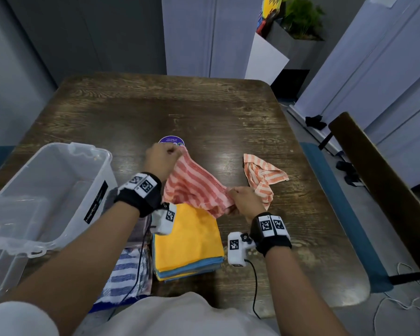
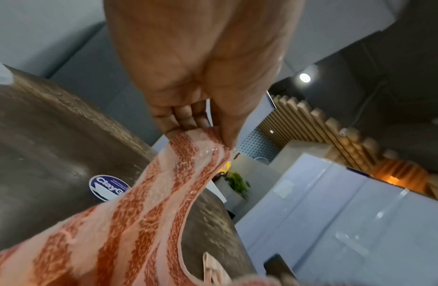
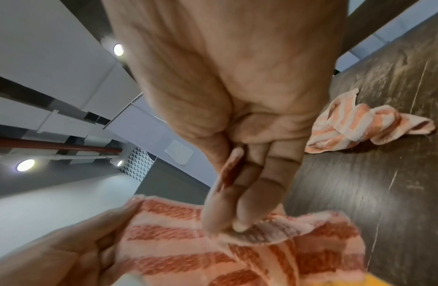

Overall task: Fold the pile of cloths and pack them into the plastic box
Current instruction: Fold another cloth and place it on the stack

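Both bare forearms reach forward from the lower edge of the head view. The left hand (image 1: 164,161) is farther out and lifted, knuckles up and fingers curled. Its thumb and fingertips pinch a corner of the red-striped cloth (image 1: 192,185). The right hand (image 1: 246,202) sits nearer and to the right, with thumb and bent fingers pinching another edge of the same cloth.

Looks like an office lounge, probably: wood-grain table (image 1: 204,112) with round logo sticker (image 1: 171,141), glossy white panels (image 1: 192,32), potted plant (image 1: 301,18), slatted wood wall (image 2: 298,120).
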Available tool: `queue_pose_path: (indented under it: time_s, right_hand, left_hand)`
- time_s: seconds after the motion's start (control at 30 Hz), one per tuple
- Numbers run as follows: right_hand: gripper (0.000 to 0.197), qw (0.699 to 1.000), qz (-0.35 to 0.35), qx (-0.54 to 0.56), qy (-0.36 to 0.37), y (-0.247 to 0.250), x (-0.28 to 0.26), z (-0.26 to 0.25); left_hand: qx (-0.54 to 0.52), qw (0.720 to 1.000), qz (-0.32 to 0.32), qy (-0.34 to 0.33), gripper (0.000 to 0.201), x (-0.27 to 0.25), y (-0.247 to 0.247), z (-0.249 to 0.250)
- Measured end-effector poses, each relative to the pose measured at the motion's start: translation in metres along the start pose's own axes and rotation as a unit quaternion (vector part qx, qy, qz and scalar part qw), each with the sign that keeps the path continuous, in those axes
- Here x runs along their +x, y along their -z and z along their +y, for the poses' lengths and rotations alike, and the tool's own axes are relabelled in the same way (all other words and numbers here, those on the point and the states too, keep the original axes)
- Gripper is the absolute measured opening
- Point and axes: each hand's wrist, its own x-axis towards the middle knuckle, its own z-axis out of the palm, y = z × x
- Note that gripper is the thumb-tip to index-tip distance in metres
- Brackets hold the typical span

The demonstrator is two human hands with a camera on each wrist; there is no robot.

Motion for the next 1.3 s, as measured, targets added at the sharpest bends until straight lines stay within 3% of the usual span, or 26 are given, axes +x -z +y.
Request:
queue_pose_path:
  time_s: [0.2,0.27,0.4,0.67,0.8,0.9,1.07,1.3]
  right_hand:
    - [0.028,0.984,-0.095,0.145,-0.05,-0.017,-0.009,-0.012]
    - [0.027,0.98,-0.094,0.167,-0.048,-0.018,-0.011,-0.015]
    - [0.028,0.974,-0.082,0.205,-0.051,-0.018,-0.011,-0.017]
    - [0.035,0.971,-0.027,0.226,-0.07,-0.018,-0.006,-0.016]
    - [0.037,0.973,-0.029,0.221,-0.065,-0.013,-0.006,-0.02]
    - [0.041,0.97,-0.028,0.232,-0.066,-0.011,-0.006,-0.024]
    - [0.04,0.959,-0.044,0.272,-0.061,-0.011,-0.01,-0.03]
    - [0.034,0.955,-0.04,0.29,-0.042,-0.006,-0.015,-0.032]
  left_hand:
    - [-0.028,0.989,-0.107,-0.099,0.009,-0.051,-0.045,0.019]
    - [-0.022,0.982,-0.146,-0.12,0.007,-0.061,-0.054,0.019]
    - [0.028,0.971,-0.161,-0.172,0.004,-0.071,-0.063,0.015]
    - [0.089,0.96,-0.19,-0.187,0.015,-0.071,-0.064,0.004]
    - [0.155,0.945,-0.18,-0.225,0.034,-0.072,-0.061,0.005]
    - [0.168,0.941,-0.141,-0.259,0.03,-0.074,-0.061,0.006]
    - [0.108,0.958,-0.082,-0.254,0.021,-0.077,-0.062,0.009]
    - [0.12,0.935,-0.105,-0.318,0.026,-0.074,-0.061,0.012]
